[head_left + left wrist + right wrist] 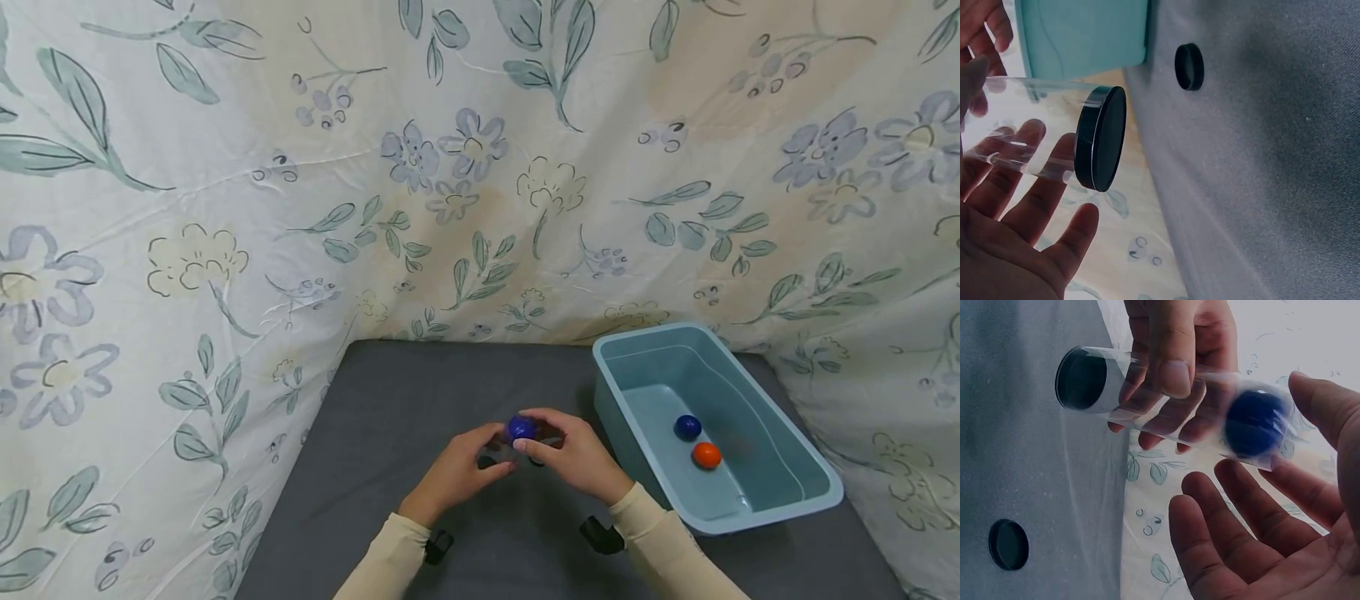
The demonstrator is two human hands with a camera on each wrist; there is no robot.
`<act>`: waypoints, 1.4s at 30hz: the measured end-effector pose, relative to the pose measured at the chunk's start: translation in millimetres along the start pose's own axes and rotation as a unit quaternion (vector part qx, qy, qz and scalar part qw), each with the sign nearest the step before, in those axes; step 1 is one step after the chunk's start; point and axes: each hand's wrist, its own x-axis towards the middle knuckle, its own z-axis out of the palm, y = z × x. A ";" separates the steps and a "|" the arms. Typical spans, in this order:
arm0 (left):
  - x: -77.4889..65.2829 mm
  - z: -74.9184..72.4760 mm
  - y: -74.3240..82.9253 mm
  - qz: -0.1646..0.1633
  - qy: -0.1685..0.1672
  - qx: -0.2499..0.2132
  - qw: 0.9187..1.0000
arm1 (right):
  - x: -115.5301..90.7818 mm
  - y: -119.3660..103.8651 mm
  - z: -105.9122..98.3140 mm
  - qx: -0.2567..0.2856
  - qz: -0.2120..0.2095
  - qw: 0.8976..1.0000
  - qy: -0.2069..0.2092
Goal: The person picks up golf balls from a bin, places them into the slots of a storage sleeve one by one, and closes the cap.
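My left hand [459, 468] grips a clear plastic tube [1116, 378], thumb on one side and fingers behind it. A black cap [1101, 139] closes the tube's lower end. Inside the tube, near its upper end, is a blue ball [1257, 424], slightly blurred in the right wrist view. My right hand [579, 457] is around that upper end, thumb on one side and loosely spread fingers on the other, with the fingertips close to the rim. Another black cap [1189, 67] lies on the grey table below.
To the right stands a light blue plastic bin [637, 417], holding a second blue ball [687, 427] and an orange ball [707, 455]. A grey cloth covers the table [420, 383]. Floral fabric [480, 250] hangs behind the table and along its sides.
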 end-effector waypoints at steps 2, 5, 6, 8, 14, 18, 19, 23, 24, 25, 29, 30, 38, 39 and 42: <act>-0.1 0.0 0.4 -0.004 -0.003 0.006 1.000 | 0.3 -1.2 -0.9 -0.013 0.001 1.000 0.003; -0.8 0.0 0.2 -0.017 -0.009 0.011 1.000 | 1.1 -4.2 -3.6 -0.030 0.009 0.999 0.011; -1.0 0.2 0.0 -0.021 -0.012 0.010 1.000 | 1.4 -5.0 -5.0 -0.036 0.010 0.999 0.013; -1.3 0.3 -0.2 -0.026 -0.014 0.011 1.000 | 2.4 -6.6 -8.7 -0.045 0.008 0.999 0.014; -1.5 0.6 -0.9 -0.022 -0.010 0.011 1.000 | 8.6 -10.9 -30.2 -0.088 -0.003 0.996 0.025; -1.7 0.9 -1.7 -0.026 -0.010 0.013 1.000 | 12.0 -16.3 -51.1 -0.117 -0.006 0.992 0.040; -2.0 0.9 -1.9 -0.027 -0.009 0.013 1.000 | 12.6 -17.8 -56.5 -0.124 -0.009 0.991 0.044; -3.4 0.7 -2.9 -0.030 -0.006 0.016 0.999 | 13.4 -24.1 -77.0 -0.135 -0.017 0.989 0.056; -3.9 0.6 -3.2 -0.030 -0.005 0.016 0.999 | 13.2 -25.6 -81.6 -0.138 -0.017 0.988 0.059; -4.4 0.3 -3.5 -0.031 -0.005 0.016 0.999 | 12.8 -26.9 -86.1 -0.140 -0.015 0.988 0.061; -6.0 -1.1 -3.9 -0.034 -0.009 0.015 0.999 | 11.1 -29.2 -103.9 -0.166 0.000 0.984 0.069; -6.2 -1.3 -4.1 -0.036 -0.011 0.015 0.999 | 10.9 -29.2 -108.5 -0.173 0.008 0.982 0.071; -5.5 -1.9 -5.6 -0.037 -0.018 0.011 0.999 | 9.8 -12.9 -148.7 -0.221 0.060 0.971 0.076; -5.4 -2.1 -5.8 -0.034 -0.018 0.009 0.999 | 9.6 -8.8 -153.5 -0.226 0.070 0.969 0.073; -5.1 -3.2 -5.5 -0.031 -0.017 0.002 0.999 | 9.3 5.0 -165.9 -0.236 0.101 0.965 0.055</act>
